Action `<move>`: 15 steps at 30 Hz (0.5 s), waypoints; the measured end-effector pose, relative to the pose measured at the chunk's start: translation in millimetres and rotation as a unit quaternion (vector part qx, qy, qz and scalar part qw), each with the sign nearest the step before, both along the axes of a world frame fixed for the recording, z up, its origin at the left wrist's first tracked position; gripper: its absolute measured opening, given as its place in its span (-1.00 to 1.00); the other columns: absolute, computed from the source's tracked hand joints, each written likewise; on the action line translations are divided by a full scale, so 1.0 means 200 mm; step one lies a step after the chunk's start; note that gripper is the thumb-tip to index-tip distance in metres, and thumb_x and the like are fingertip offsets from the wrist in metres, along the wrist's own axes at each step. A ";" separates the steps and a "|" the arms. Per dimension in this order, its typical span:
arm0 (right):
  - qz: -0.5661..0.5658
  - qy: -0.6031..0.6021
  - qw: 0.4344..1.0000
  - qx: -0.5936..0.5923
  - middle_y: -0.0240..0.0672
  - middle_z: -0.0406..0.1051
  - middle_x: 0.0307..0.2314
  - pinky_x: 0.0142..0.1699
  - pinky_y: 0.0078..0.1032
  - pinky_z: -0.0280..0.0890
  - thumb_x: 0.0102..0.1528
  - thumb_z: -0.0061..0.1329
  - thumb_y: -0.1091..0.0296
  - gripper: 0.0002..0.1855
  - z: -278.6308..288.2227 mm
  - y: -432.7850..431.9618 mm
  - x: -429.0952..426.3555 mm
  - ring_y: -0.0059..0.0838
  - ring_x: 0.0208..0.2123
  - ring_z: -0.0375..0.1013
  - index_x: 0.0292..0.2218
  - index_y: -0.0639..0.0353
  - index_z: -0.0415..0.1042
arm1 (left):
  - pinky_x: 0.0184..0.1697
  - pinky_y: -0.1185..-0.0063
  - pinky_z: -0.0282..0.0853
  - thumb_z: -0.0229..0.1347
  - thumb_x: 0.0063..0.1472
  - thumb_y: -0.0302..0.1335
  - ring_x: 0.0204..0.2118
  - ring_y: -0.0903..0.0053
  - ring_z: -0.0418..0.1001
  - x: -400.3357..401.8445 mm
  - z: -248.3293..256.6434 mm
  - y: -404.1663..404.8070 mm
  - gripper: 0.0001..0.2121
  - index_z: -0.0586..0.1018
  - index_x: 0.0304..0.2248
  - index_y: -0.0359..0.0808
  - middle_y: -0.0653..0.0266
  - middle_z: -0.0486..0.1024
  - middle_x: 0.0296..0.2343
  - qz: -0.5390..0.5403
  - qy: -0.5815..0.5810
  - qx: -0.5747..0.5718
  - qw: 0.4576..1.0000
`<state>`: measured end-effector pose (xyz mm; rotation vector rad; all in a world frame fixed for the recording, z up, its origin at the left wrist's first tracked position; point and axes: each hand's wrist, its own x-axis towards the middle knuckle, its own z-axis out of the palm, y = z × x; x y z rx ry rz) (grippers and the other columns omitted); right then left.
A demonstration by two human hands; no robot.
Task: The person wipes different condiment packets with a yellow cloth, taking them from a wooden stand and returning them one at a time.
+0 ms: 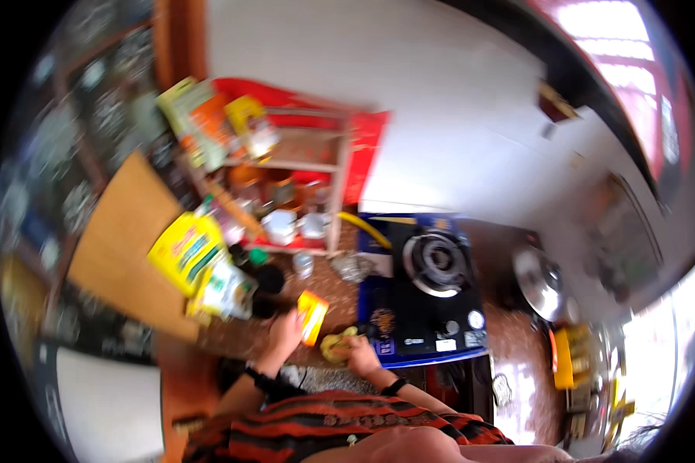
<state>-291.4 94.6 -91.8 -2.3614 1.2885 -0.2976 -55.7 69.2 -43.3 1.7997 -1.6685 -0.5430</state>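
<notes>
My left hand [288,333] grips a small yellow-and-orange packet [313,317] above the brown countertop. In my right hand [361,356] is a crumpled yellowish cloth [337,345], held near the counter's front edge. Just beyond the right hand stands a single-burner gas stove [423,324] with a black top and blue edging. Left of my left hand are a yellow pouch [188,249] and a white-and-yellow bag [225,291], upright among dark-lidded containers. The picture is blurred, so the packet's exact kind cannot be made out.
A wooden rack [339,191] with jars and white containers stands at the back, packets on top. A yellow hose [365,228] runs to the stove. Crumpled clear plastic [350,266] lies beside it. A lidded metal pan [537,283] sits to the right, a wooden board [127,249] to the left.
</notes>
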 end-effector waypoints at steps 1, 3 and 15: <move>-0.025 -0.027 0.999 -0.010 -0.32 0.27 -0.11 -0.05 -0.34 0.23 -0.20 -0.09 0.55 -0.50 0.00 0.00 -0.02 -0.15 -0.14 0.24 -0.23 -0.32 0.50 | -0.53 0.23 0.26 -0.05 0.15 -0.35 -0.57 0.05 0.38 0.04 0.13 -0.05 -0.82 0.42 -0.48 -0.30 -0.01 0.42 -0.63 -0.016 -0.006 -0.057 0.998; -0.038 -0.027 0.998 -0.046 -0.31 0.27 -0.13 -0.08 -0.35 0.27 -0.24 -0.06 0.58 -0.49 -0.03 -0.01 -0.01 -0.14 -0.17 0.26 -0.25 -0.28 0.51 | -0.55 0.25 0.25 -0.04 0.14 -0.36 -0.58 0.05 0.38 0.16 0.40 -0.17 -0.81 0.40 -0.51 -0.32 -0.02 0.40 -0.65 0.003 -0.013 -0.140 0.990; -0.038 0.004 0.999 -0.014 -0.38 0.28 -0.13 -0.14 -0.36 0.33 -0.23 -0.02 0.50 -0.54 0.04 -0.02 0.07 -0.17 -0.16 0.27 -0.26 -0.29 0.51 | -0.45 0.41 0.29 0.04 0.11 -0.29 -0.50 0.21 0.45 0.68 1.49 -1.16 -0.72 0.49 -0.45 -0.40 0.02 0.45 -0.56 0.065 -0.094 -0.216 0.970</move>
